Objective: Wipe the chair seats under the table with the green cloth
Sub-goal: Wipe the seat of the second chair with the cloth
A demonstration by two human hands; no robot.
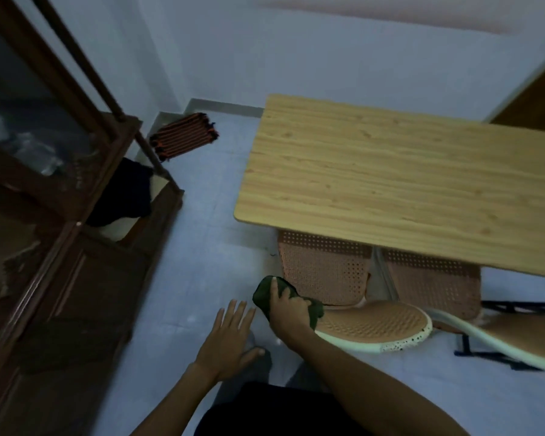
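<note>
Two chairs (pixel 324 272) stood under the table (pixel 400 184); a cabinet (pixel 60 199) stood left, a mat (pixel 183 136) behind.

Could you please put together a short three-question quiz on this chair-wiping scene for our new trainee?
1. True or false: the right hand holds the green cloth at the left edge of the nearer chair seat.
2. What is the left hand doing? A) gripping the cloth B) open and holding nothing C) resting on the table
3. How many perforated chair seats show under the table's near edge, counting the second seat?

Key: 1. True. 2. B. 3. Two.
</note>
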